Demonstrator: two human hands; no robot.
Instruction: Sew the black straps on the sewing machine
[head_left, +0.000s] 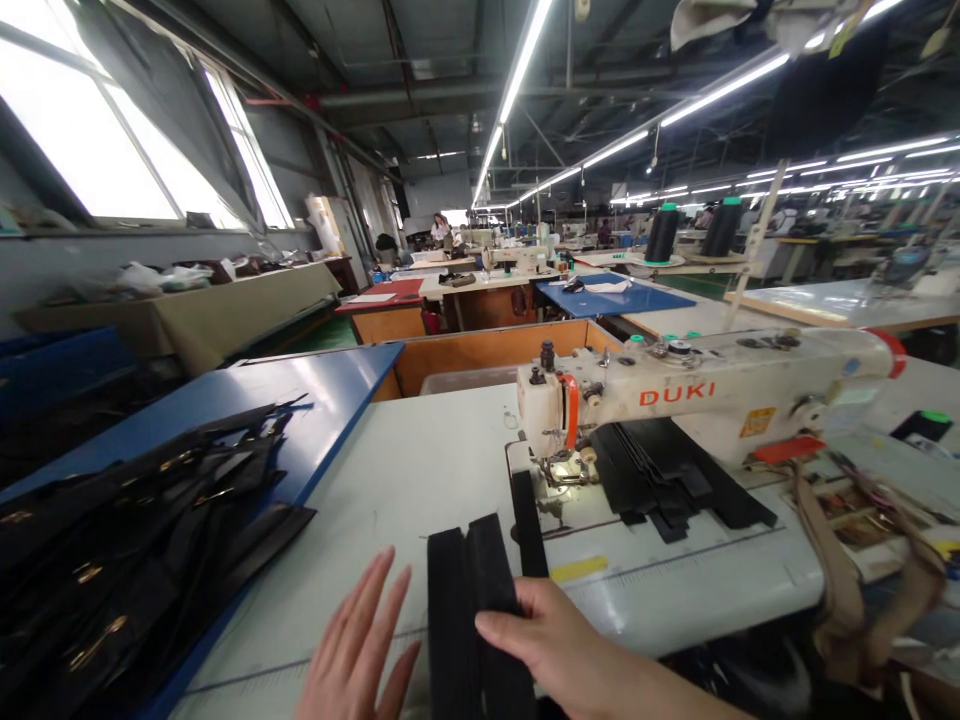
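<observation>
White laminate sewing table (390,520) before you: your right hand (562,640) curls its fingers over the stacked black fabric strips (450,610), near the cream DUKI sewing machine (675,400). Your left hand (356,645) lies open just left of them; keep the strips flat and square.

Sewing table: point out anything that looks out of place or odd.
The tan straps stand out: they hang in a loose tangle over the right edge of the white sewing table. The black strips under the arm of the DUKI sewing machine also lie fanned askew.

Black fabric strips (469,620) cut at btm, R hand (555,635) cut off too
</observation>
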